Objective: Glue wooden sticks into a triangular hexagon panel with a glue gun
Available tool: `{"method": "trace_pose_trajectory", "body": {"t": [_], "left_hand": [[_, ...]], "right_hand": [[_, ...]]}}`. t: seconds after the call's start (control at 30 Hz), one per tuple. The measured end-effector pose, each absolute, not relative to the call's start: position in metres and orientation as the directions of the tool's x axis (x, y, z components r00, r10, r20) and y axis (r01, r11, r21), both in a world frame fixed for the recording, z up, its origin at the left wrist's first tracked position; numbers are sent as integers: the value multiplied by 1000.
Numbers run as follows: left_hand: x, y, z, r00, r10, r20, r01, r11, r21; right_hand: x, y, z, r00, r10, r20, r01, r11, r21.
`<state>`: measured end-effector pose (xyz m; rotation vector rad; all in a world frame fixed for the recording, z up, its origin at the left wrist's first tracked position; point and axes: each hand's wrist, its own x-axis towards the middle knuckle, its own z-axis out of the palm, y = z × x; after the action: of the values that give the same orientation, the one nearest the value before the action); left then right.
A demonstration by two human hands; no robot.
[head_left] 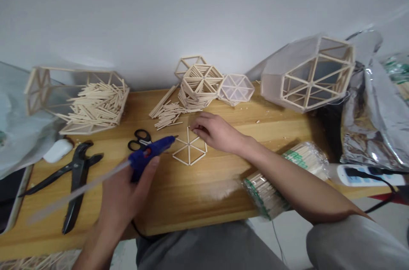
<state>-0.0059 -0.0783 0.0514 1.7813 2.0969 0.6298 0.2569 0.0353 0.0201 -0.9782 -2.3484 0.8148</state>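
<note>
My left hand [124, 193] is wrapped round a blue hot glue gun [150, 153], with a long translucent glue stick [83, 189] coming out of its back. The gun's nozzle points at a flat hexagon frame of thin wooden sticks [188, 144] with spokes, lying on the table. My right hand [215, 131] is pinched closed at the frame's upper right edge; what lies between its fingertips is hidden. Black-handled scissors [140, 139] lie partly behind the glue gun.
Cut sticks [169, 114] and stacked hexagon frames [203, 78] stand by the wall. A stick-filled frame [38, 91] is left, near black pliers [78, 176]. A large covered hexagonal frame [287, 65], bagged sticks [265, 191] and a power strip [364, 176] are right.
</note>
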Motion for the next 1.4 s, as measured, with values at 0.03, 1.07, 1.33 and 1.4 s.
{"method": "trace_pose_trajectory", "body": {"t": [0.03, 1.07, 1.33, 1.4], "left_hand": [[-11, -73, 52, -231, 973, 8, 805, 186, 563], [-27, -18, 26, -74, 997, 15, -40, -18, 999], [-26, -21, 34, -101, 995, -8, -25, 5, 1000], [-25, -22, 34, -96, 995, 0, -8, -1, 1000]], "right_hand": [[257, 35, 20, -631, 751, 198, 473, 574, -669], [193, 45, 43, -698, 714, -54, 716, 698, -25], [223, 35, 44, -665, 740, 98, 697, 662, -276], [230, 35, 41, -623, 760, 188, 652, 636, -412]]}}
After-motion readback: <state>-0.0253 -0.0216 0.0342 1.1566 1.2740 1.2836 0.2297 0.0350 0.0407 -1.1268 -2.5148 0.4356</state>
